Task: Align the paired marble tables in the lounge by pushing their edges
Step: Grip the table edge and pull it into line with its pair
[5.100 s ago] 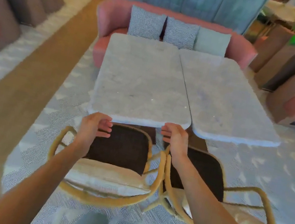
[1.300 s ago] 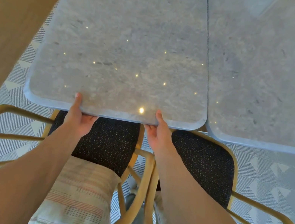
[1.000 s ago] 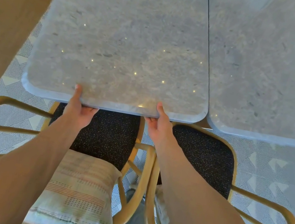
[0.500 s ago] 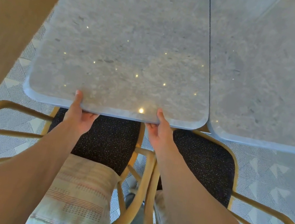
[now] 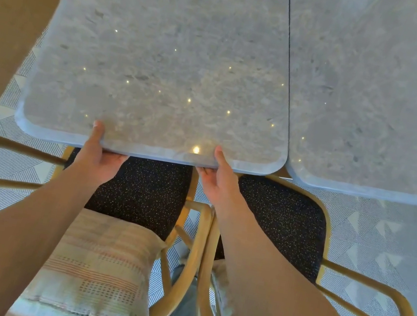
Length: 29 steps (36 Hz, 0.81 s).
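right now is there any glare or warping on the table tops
Head view: small bright light spots on the left table, the strongest at its near edge between the left hand and right hand; wide-angle lens bends the near edge; right table shows only faint spots.

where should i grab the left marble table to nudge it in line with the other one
Grip the near edge of the left marble table, coming from the chair side, as the left hand and right hand do: thumbs on top, fingers under. The slab is flat and overhangs, so that rim gives purchase.
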Tool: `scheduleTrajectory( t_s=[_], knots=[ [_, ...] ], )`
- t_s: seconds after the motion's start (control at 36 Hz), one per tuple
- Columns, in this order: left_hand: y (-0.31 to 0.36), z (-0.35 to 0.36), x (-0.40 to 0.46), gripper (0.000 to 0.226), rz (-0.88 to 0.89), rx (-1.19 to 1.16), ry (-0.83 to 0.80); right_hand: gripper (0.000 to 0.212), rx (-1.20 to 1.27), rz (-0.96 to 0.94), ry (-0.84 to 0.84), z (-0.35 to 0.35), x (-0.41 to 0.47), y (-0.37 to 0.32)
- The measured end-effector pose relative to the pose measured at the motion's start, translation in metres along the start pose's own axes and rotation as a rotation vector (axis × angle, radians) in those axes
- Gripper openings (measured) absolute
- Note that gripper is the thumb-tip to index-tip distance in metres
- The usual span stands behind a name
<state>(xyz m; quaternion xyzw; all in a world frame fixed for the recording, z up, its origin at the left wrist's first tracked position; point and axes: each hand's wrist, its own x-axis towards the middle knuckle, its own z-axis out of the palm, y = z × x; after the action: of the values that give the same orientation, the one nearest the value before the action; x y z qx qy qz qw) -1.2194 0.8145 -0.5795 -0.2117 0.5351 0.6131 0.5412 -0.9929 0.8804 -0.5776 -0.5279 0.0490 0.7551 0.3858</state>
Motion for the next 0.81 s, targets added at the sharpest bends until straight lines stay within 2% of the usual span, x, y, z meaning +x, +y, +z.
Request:
scheduleTrajectory(
  t_s=[0.11, 0.22, 0.28, 0.33, 0.42, 0.53, 0.64, 0.81],
  knots=[
    [-0.006, 0.004, -0.02, 0.045, -0.012, 0.246, 0.026, 0.023, -0.164, 0.08, -0.033, -0.007, -0.011, -0.019],
    [-0.012, 0.012, -0.061, 0.046, 0.006, 0.614, 0.014, 0.042, -0.553, 0.023, 0.05, -0.008, -0.04, -0.036],
    [-0.012, 0.022, -0.087, 0.038, 0.088, 0.755, 0.001, 0.044, -0.617, -0.041, 0.085, -0.008, -0.062, -0.045],
    [-0.011, 0.038, -0.113, 0.03, 0.21, 0.849, -0.086, 0.043, -0.624, -0.127, 0.04, -0.006, -0.085, -0.057],
    [-0.01, 0.064, -0.152, 0.027, 0.392, 0.882, -0.283, 0.038, -0.614, -0.264, -0.081, 0.002, -0.124, -0.069],
    [-0.025, 0.074, -0.23, 0.017, 0.573, 0.878, -0.571, 0.027, -0.546, -0.569, -0.015, -0.014, -0.192, -0.066],
    [-0.047, 0.058, -0.294, 0.019, 0.639, 0.853, -0.763, 0.016, -0.518, -0.769, 0.022, -0.057, -0.263, -0.05],
    [-0.101, 0.057, -0.401, 0.028, 0.63, 0.885, -0.952, 0.027, -0.389, -0.951, 0.121, -0.135, -0.381, -0.053]
  ],
)
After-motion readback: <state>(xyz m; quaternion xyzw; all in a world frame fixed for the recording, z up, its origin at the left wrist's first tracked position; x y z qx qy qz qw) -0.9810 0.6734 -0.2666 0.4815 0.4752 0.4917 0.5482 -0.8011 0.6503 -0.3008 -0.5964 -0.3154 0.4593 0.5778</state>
